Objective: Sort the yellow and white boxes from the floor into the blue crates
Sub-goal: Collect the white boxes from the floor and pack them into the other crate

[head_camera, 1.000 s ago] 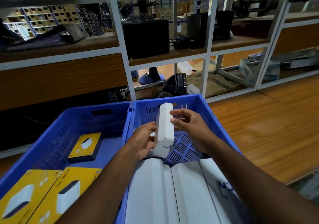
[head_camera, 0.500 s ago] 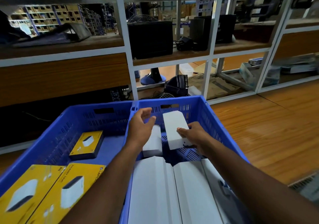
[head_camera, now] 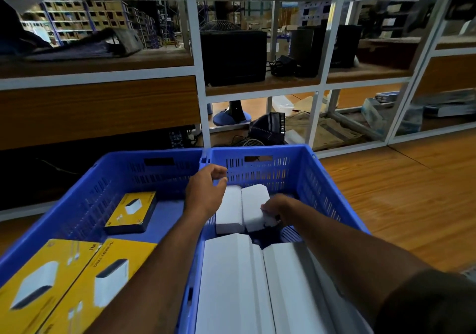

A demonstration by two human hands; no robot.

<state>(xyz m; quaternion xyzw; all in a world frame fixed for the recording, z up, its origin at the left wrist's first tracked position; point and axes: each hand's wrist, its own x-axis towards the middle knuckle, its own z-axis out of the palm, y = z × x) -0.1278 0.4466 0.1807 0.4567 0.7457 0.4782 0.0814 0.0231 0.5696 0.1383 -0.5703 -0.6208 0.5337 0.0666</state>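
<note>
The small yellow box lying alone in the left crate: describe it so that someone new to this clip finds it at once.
Two blue crates sit side by side; take the left crate. The small yellow box lies flat on its floor, near the far wall. Unlike the two large yellow boxes at the near end, it is much smaller, dark-edged and touches nothing else.

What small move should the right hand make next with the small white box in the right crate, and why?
Probably let go and draw back. The right hand grips the near end of the small white box, which already seems to lie flat in the right blue crate, beside another small white box. The left hand hovers above, holding nothing, so the placing looks done.
</note>
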